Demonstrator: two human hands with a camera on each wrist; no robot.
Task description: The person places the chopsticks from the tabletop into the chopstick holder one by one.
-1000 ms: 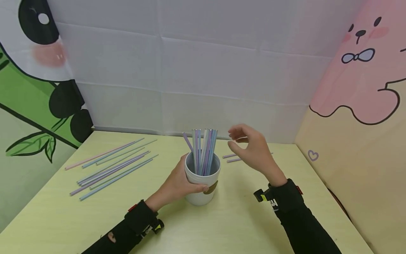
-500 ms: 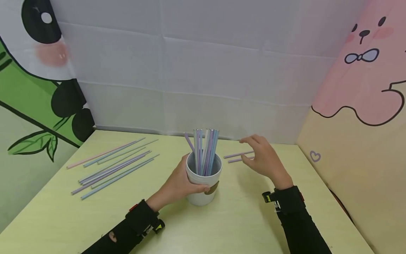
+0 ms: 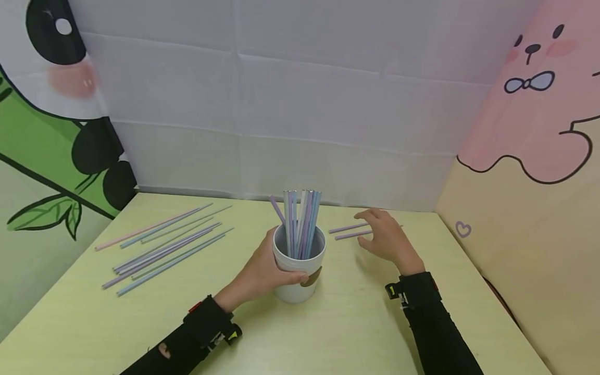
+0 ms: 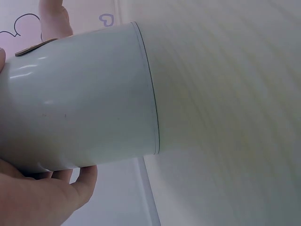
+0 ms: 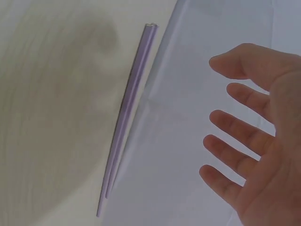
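My left hand [image 3: 267, 268] grips a white cup [image 3: 294, 291] around its side, with the thumb toward a brown patch on the front. Inside the cup stands a bunch of pastel chopsticks [image 3: 302, 224], one purple one leaning left. To the cup's right, my right hand [image 3: 389, 239] hovers over two purple chopsticks [image 3: 349, 227] on the table. Its fingers are spread and loosely bent. In the right wrist view, a gap shows between this hand and the purple chopsticks [image 5: 127, 113]. The left wrist view shows the cup's smooth wall [image 4: 84, 103] with fingertips beneath it.
Several pink, blue, green and purple chopsticks [image 3: 161, 252] lie spread across the left of the pale yellow table [image 3: 300, 344]. A white cloth wall [image 3: 300, 104] rises behind. Painted side panels [image 3: 529, 130] border the left and right.
My right hand has moved right and down, from beside the cup's chopsticks to above the two purple ones. The left hand and the cup stay in place.
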